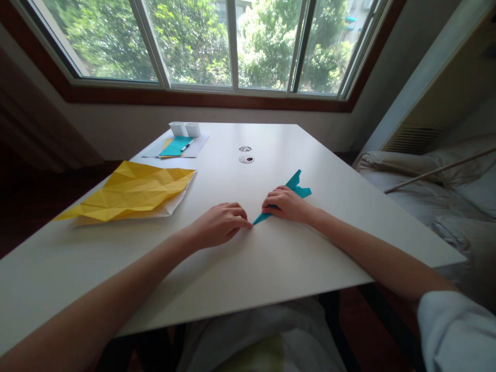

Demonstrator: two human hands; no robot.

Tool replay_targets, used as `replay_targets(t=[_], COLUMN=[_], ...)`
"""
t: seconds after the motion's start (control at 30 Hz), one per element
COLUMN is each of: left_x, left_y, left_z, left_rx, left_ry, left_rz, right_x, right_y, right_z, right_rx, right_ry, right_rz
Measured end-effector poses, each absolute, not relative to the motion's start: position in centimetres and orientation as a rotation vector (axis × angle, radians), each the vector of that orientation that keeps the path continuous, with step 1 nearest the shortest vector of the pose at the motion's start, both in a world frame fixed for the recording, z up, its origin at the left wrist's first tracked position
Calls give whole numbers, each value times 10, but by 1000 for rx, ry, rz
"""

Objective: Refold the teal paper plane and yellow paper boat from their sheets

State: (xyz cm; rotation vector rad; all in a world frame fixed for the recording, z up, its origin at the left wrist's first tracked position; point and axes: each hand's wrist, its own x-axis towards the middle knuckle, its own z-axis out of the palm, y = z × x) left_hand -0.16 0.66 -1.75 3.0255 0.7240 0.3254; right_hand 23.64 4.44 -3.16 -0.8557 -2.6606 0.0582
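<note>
Head view — blue paper [295, 183] within table edges [248, 305]

Seeing turquoise folded paper [295, 186] lying slantwise right of the yellow sheet [143, 186], tapering nearside, forking at the far end!

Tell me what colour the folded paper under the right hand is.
The folded paper is turquoise blue, showing best in the head view.

Two hands [222, 225] [287, 203] are counted | one folded blue paper [293, 182] | one blue sheet [173, 146] | one large yellow sheet [139, 188] | two white boxes [177, 129] [192, 130] | one pen [187, 146] | two discs [245, 149] [245, 159] | one table [310, 268] | four window panes [96, 41] [194, 41] [267, 41] [329, 46] are seen.
</note>
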Motion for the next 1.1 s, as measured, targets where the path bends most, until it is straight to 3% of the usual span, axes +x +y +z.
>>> replay_targets(t=[0.63,0.97,1.1], left_x=[10,9,8], left_y=[2,-1,-2], left_z=[-29,-29,-30], left_rx=[2978,2990,2995], left_ry=[784,780,732], left_rz=[319,400,423], right_x=[240,306,322], right_y=[52,91,101], right_z=[-35,-31,-35], right_rx=[-771,-1025,-1061], right_ry=[-2655,-2471,-2392], right_rz=[145,-105,12])
